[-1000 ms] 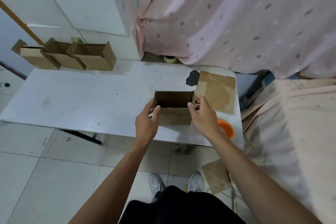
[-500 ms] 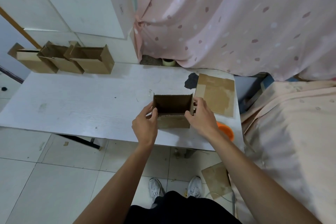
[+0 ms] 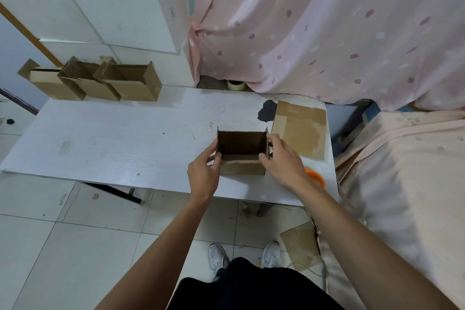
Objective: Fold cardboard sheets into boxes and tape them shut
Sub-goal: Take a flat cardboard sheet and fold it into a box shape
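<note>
A small brown cardboard box (image 3: 242, 167) stands open-topped on the white table (image 3: 125, 143) near its front edge. My left hand (image 3: 203, 173) pinches the box's left wall, thumb inside and fingers outside. My right hand (image 3: 281, 161) grips the right wall the same way. A flat stack of cardboard sheets (image 3: 300, 128) lies on the table just right of the box. An orange tape roll (image 3: 315, 177) peeks out from behind my right wrist. A pale tape roll (image 3: 236, 85) sits at the table's back edge under the curtain.
Three folded open boxes (image 3: 100, 82) stand in a row at the table's back left, in front of white foam blocks (image 3: 105, 2). A pink curtain (image 3: 327, 27) hangs behind, a covered surface (image 3: 402, 184) lies right. A cardboard piece (image 3: 299, 244) is on the floor.
The box's near wall has dropped lower and the inside shows more. Both hands stay on the side walls, and the view has shifted slightly.
</note>
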